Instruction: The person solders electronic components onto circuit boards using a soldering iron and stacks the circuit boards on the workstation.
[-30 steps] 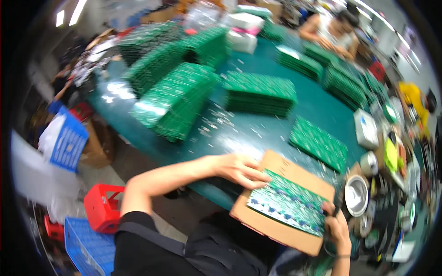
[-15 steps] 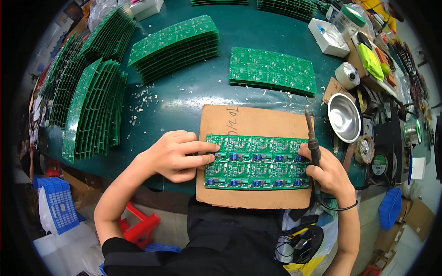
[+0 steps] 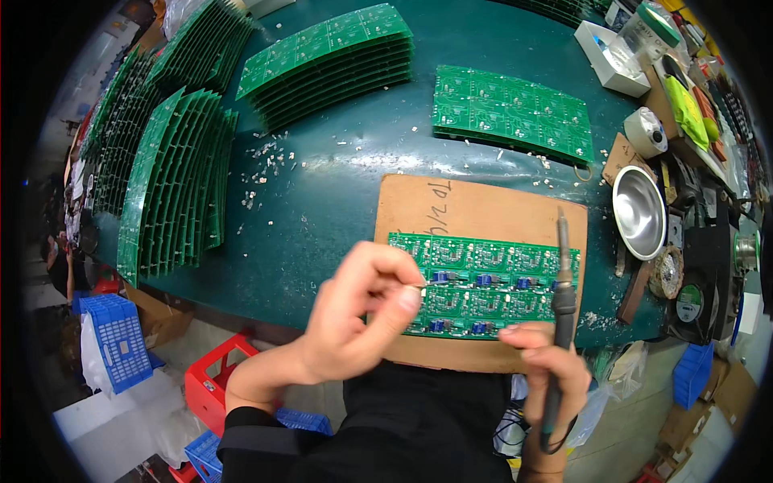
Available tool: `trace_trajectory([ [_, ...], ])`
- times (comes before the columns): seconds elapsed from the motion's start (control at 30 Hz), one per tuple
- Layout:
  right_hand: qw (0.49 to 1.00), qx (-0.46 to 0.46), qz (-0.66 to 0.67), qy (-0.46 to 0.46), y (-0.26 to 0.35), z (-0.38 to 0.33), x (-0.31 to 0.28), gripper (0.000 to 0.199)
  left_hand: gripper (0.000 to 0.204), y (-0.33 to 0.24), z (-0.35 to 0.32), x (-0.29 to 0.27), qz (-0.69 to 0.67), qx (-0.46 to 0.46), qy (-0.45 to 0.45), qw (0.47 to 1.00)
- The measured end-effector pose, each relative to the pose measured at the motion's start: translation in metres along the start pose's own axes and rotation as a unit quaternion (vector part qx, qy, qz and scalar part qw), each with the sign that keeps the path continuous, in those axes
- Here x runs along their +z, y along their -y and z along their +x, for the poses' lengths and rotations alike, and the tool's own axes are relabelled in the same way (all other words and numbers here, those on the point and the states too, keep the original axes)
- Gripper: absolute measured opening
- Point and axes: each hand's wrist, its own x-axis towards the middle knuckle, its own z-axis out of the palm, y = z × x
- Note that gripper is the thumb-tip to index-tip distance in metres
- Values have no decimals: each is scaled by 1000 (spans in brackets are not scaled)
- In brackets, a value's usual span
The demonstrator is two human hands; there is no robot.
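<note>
A green circuit board (image 3: 463,302), populated with small parts and rows of blue components, lies on a sheet of brown cardboard (image 3: 491,201). Over the board's left edge is my left hand (image 3: 354,318), thumb and forefinger pinched together. A tiny thin thing seems to stick out of the pinch, too small to name. My right hand (image 3: 555,374) is at the board's lower right, holding a soldering iron (image 3: 564,302) with its tip pointing away from me. The fingertips of that hand are by the board's near edge.
Beyond the cardboard lies a low stack of green boards (image 3: 515,113); a taller stack (image 3: 330,60) stands farther left, with upright rows of boards (image 3: 173,181) at the left edge. Small pale scraps (image 3: 266,157) litter the table. To the right are a metal bowl (image 3: 638,211) and a tape roll (image 3: 646,133).
My left hand has left the board's left edge and moved over it, fingers now pinched. My right hand has drawn nearer to me with the soldering iron. The whole view has shifted.
</note>
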Motion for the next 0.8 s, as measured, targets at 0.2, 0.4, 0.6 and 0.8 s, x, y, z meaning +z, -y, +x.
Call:
trace_trajectory([
  [0.2,996,13,63,-62,-2,1,36,35,7,6,-2,13,168,94,127,973],
  [0.4,996,30,59,-67,-1,-3,42,34,14,11,-5,9,160,91,138,973],
  [0.6,973,103,52,-199,-5,-7,2,13,8,-23,16,-43,386,261,-125,876],
  [0.8,960,75,-184,-195,-22,-29,-51,44,16,-34,39,-24,214,260,-166,927],
])
